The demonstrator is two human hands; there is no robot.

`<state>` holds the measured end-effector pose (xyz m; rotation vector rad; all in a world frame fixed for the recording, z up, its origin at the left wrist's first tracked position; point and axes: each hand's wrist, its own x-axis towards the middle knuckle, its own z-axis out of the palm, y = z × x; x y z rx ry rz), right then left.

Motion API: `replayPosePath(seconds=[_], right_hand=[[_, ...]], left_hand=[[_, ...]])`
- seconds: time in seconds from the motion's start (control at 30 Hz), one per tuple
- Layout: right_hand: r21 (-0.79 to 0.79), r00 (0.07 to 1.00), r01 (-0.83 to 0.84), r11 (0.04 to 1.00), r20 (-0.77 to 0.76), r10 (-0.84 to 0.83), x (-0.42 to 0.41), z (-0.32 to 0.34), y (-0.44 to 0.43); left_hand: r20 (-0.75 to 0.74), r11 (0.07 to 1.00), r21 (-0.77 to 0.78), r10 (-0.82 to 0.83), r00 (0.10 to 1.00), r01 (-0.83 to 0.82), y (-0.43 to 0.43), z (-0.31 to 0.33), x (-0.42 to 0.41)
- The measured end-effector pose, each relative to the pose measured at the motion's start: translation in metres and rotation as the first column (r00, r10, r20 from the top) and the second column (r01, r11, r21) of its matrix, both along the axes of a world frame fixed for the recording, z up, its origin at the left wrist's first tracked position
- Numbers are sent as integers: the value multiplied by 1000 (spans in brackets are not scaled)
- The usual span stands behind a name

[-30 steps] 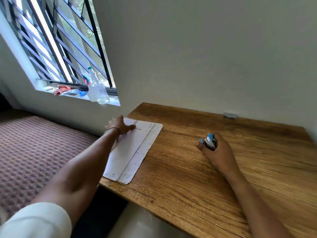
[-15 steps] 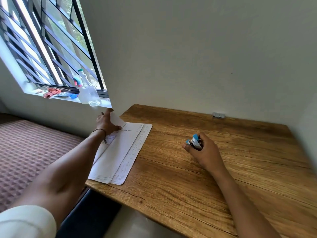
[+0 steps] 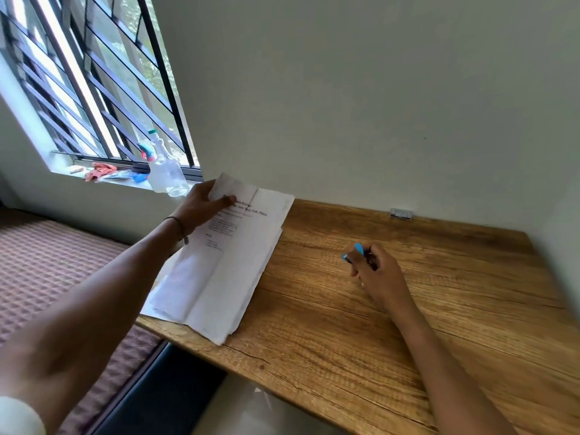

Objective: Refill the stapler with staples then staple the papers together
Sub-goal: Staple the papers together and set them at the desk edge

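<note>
Two hands in frame, both busy. Left hand point(image 3: 202, 204) pinches the far left corner of the papers point(image 3: 226, 262) — thumb on top across the printed heading, fingers curled under, that corner raised off the wood. Papers are a loose, slightly fanned stack with a lengthwise crease, lying on the left end of the wooden table point(image 3: 392, 334); the near left corner overhangs the table edge. Right hand point(image 3: 378, 276) sits mid-table, well apart from the papers, fist closed around the stapler point(image 3: 354, 252) — only its blue tip and a bit of dark body poke out past the fingers, so open or closed is not readable. A small metal strip point(image 3: 401, 213) lies at the back edge against the wall. Clear spray bottle point(image 3: 164, 171) stands on the window sill, just behind the left hand.
</note>
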<state>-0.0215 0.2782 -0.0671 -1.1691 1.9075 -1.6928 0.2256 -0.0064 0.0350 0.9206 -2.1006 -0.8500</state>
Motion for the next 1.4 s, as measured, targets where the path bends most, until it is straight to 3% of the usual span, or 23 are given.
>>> replayPosePath(seconds=[0.13, 0.23, 0.33, 0.47, 0.6, 0.73, 0.9, 1.23, 1.4], right_hand=[[-84, 980, 10, 996, 200, 7, -7, 3, 4], [-131, 961, 39, 991, 278, -1, -11, 6, 7], [-124, 968, 87, 988, 243, -55, -17, 8, 12], [-75, 970, 195, 978, 161, -181, -27, 7, 17], [-3, 969, 224, 975, 106, -222, -35, 6, 20], [39, 963, 254, 966, 79, -257, -36, 9, 22], [95, 968, 245, 965, 25, -248, -28, 13, 21], [142, 969, 230, 963, 56, -240, -27, 17, 22], [173, 976, 177, 969, 95, -195, -29, 20, 23]], left_hand=[[-94, 989, -90, -123, 988, 115, 28, 0, -35], [-79, 982, -115, -161, 984, 151, 48, -19, -67], [-110, 992, -64, -116, 987, 110, 64, -45, -94], [-243, 980, 146, -100, 965, 139, 80, -76, -113], [-262, 963, 185, -144, 954, 196, 90, -95, -116], [-385, 935, 239, -156, 910, 262, 89, -87, -110], [-371, 906, 280, -201, 907, 316, 91, -82, -107], [-205, 884, 220, -373, 905, 414, 95, -78, -109], [-211, 881, 213, -381, 900, 423, 96, -78, -110]])
